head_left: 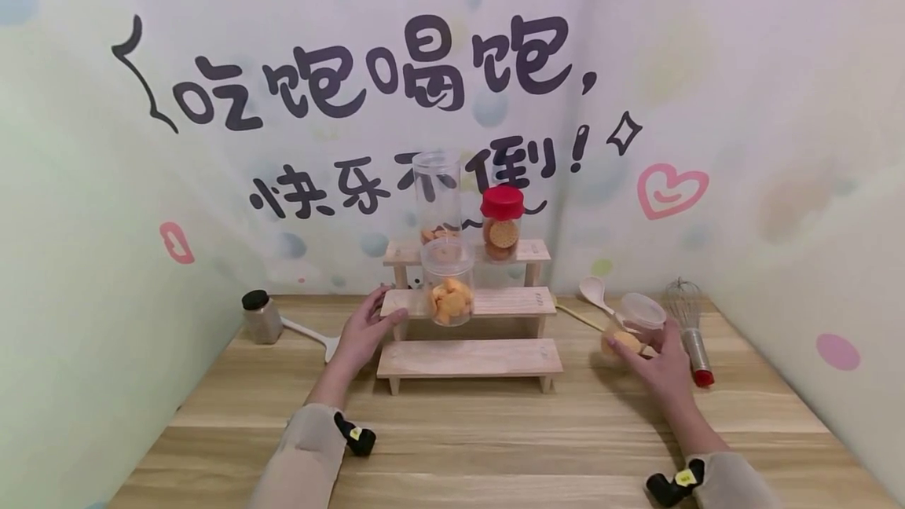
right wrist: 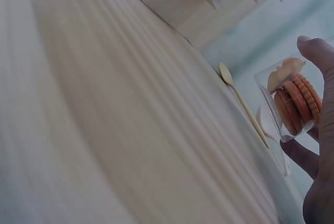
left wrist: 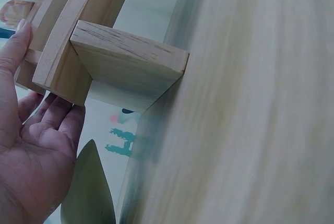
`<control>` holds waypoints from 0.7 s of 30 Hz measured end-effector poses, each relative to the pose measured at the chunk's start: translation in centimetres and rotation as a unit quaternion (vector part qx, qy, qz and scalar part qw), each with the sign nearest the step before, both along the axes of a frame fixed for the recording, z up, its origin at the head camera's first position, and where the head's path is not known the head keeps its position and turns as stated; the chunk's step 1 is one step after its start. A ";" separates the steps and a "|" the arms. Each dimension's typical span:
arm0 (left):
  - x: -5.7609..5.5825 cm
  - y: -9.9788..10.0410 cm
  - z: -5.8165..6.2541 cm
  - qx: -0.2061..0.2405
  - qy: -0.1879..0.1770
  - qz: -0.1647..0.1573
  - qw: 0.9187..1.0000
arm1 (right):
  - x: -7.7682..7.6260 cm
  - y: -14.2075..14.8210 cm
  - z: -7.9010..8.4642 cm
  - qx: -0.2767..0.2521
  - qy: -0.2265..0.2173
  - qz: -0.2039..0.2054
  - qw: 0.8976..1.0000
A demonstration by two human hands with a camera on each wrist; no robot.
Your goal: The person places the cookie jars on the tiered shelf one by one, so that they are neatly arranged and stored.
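A three-step wooden stand is at the middle of the table. My left hand grips the left end of its middle step, thumb on top and fingers around the end, as the left wrist view also shows. On that step is a clear jar of orange snacks. The top step bears a tall clear jar with a few snacks and a red-lidded jar of biscuits. At the right, my right hand holds a clear jar with round biscuits inside, raised above the table and tilted.
A whisk with a red end lies beyond my right hand. A white spoon and a wooden spoon lie behind the held jar. At the back left are a black-lidded jar and a white utensil. A printed wall rises behind.
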State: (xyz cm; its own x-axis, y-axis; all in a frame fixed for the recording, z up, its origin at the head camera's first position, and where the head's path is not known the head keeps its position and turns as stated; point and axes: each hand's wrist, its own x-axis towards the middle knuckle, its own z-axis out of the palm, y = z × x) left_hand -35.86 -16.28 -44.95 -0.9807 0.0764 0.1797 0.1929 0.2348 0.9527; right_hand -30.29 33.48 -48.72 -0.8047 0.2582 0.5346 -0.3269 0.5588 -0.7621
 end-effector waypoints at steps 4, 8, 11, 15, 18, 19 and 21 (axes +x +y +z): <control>0.0 0.0 -0.2 0.002 -0.001 -0.002 1.000 | -0.5 -1.9 -0.1 0.000 -0.011 0.011 1.000; -0.1 0.0 -0.2 0.004 0.003 0.000 1.000 | -1.5 -3.5 0.0 -0.020 -0.014 0.023 0.999; -0.1 0.0 -0.1 0.006 0.001 0.000 1.000 | -2.4 -4.3 0.1 -0.037 -0.020 0.014 0.999; -0.1 -0.1 -0.2 0.004 -0.003 -0.002 1.000 | -3.4 -4.9 0.1 -0.059 -0.029 -0.017 0.998; -0.1 -0.1 -0.2 0.001 -0.002 0.000 1.000 | -4.1 -5.1 0.2 -0.085 -0.025 -0.049 0.995; -0.1 -0.1 -0.2 0.000 -0.001 0.000 1.000 | -4.3 -5.1 0.2 -0.097 -0.020 -0.060 0.993; -0.1 0.0 -0.3 0.001 -0.001 -0.001 1.000 | -4.5 -5.2 0.2 -0.117 -0.014 -0.082 0.990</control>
